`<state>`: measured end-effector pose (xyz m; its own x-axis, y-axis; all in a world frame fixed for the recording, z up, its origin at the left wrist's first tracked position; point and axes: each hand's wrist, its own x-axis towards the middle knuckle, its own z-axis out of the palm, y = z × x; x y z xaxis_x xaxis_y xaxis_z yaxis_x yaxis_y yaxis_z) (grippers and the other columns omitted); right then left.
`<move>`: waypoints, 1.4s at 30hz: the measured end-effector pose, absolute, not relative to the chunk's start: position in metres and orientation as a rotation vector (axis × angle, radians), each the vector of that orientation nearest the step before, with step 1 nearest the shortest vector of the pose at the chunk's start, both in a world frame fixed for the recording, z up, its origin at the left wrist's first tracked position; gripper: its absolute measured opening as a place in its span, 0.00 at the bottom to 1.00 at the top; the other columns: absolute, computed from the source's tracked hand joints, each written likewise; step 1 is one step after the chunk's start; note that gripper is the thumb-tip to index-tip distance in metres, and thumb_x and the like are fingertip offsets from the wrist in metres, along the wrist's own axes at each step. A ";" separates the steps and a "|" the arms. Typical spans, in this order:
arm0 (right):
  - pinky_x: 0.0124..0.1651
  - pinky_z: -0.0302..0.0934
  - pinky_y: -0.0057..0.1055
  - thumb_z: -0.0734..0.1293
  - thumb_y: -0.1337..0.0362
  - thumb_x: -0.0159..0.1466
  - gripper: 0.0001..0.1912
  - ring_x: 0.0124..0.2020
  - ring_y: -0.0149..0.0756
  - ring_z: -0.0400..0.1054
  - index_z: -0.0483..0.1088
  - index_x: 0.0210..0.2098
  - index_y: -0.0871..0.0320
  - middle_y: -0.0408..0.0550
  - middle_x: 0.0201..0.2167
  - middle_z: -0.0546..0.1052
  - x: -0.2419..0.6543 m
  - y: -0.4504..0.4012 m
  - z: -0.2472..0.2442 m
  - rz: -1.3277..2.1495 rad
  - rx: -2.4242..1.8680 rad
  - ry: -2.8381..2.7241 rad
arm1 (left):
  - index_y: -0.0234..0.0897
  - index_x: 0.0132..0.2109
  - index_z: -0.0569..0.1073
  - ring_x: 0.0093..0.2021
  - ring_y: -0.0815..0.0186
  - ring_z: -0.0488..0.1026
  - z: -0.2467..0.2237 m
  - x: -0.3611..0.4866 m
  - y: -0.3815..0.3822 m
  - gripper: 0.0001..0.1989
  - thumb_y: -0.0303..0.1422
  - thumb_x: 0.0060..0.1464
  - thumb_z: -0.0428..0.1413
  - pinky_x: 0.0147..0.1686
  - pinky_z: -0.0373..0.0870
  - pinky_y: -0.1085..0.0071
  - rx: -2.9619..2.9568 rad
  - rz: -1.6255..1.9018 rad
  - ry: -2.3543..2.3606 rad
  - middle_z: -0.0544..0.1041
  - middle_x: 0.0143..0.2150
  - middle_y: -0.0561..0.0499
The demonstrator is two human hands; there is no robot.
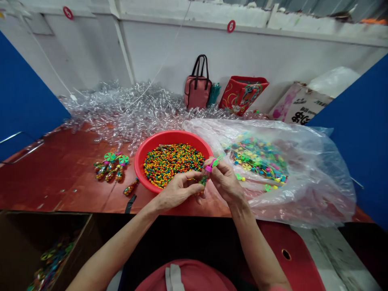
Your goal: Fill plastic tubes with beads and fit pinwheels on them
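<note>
My left hand [182,188] grips a small clear bottle [205,178] with colourful candy balls inside, just over the near right rim of a red basin [140,151]. At the bottle's top, the fingers of my right hand [226,178] are closed on its pink cap [209,167], from which a green plastic piece [217,161] sticks out. Orange, yellow and green candy balls [172,163] lie in the basin. Left of it rest several filled bottles with green wheel tops [110,167], and a single filled bottle [130,188] lies near the basin.
Many empty clear bottles [130,105] are heaped along the wall. On the right, a clear plastic bag [315,178] holds colourful caps [257,159]. Behind stand a pink handbag [197,91] and a red gift bag [242,95]. An open carton [81,242] sits below the table edge.
</note>
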<state>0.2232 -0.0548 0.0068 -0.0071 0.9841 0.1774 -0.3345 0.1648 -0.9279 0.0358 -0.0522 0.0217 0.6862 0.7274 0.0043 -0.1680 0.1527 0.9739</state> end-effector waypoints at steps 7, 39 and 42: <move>0.44 0.66 0.31 0.80 0.47 0.58 0.17 0.38 0.35 0.69 0.82 0.36 0.53 0.45 0.36 0.76 0.225 -0.053 0.002 1.217 -0.808 -1.165 | 0.28 0.54 0.78 0.29 0.67 0.76 0.018 0.034 -0.054 0.24 0.43 0.59 0.66 0.34 0.75 0.70 1.252 0.711 0.521 0.79 0.32 0.48; 0.45 0.73 0.31 0.79 0.57 0.63 0.20 0.39 0.33 0.77 0.76 0.53 0.46 0.43 0.41 0.82 0.214 -0.060 -0.006 1.146 -0.789 -1.259 | 0.36 0.38 0.72 0.30 0.70 0.71 -0.003 0.036 -0.050 0.23 0.45 0.48 0.73 0.33 0.68 0.73 1.262 0.869 0.730 0.75 0.36 0.52; 0.44 0.73 0.29 0.79 0.56 0.62 0.21 0.40 0.33 0.78 0.76 0.53 0.46 0.43 0.43 0.82 0.212 -0.064 -0.003 1.054 -0.787 -1.253 | 0.36 0.43 0.76 0.37 0.67 0.73 0.002 0.031 -0.049 0.21 0.46 0.52 0.71 0.40 0.70 0.72 1.335 0.883 0.673 0.77 0.40 0.50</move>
<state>0.2118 -0.0636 -0.0033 -0.0102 0.9342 0.3566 -0.1911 0.3483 -0.9177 0.0314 -0.0495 0.0017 0.5238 0.8487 0.0734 -0.1544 0.0098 0.9880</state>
